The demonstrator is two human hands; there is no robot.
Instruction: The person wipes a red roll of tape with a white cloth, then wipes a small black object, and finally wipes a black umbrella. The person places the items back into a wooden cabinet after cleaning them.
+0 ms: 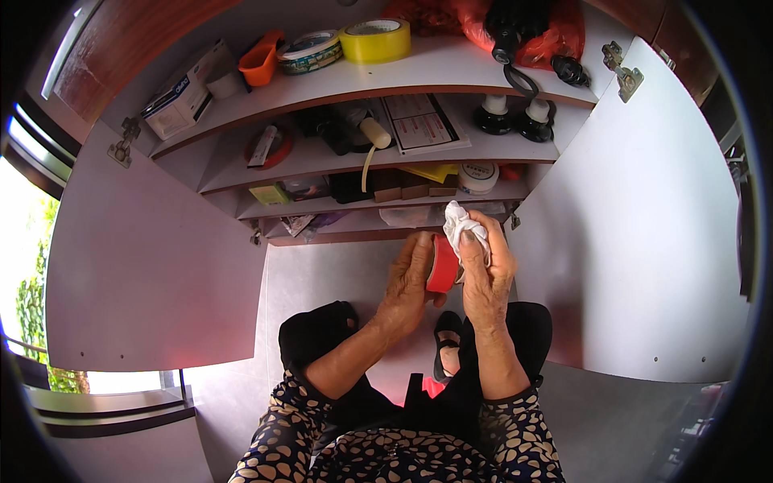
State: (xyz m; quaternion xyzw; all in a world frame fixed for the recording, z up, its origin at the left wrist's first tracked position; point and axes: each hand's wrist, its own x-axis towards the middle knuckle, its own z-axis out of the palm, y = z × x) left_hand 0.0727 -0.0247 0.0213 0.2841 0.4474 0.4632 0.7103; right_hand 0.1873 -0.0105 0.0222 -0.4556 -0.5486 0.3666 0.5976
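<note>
Before me stands a cabinet with its doors swung wide, and both hands are in front of its lowest shelf. My left hand (pixel 410 278) grips a roll of red tape (pixel 444 264) by its side, thumb on top. A crumpled white cloth (pixel 462 226) is bunched in my right hand (pixel 490 271), close against the right side of the red roll. The right fingertips behind the cloth are partly hidden. On the top shelf sit a roll of yellow tape (pixel 375 48), a patterned tape roll (pixel 311 59) and an orange plastic scoop (pixel 259 63).
White cabinet doors flank me on the left (pixel 157 259) and right (pixel 652 229). A white box (pixel 181 105) and a red plastic bag (pixel 543 45) lie on the top shelf. Lower down are black bottles (pixel 494 118), a booklet (pixel 423 124) and a round white tub (pixel 478 179).
</note>
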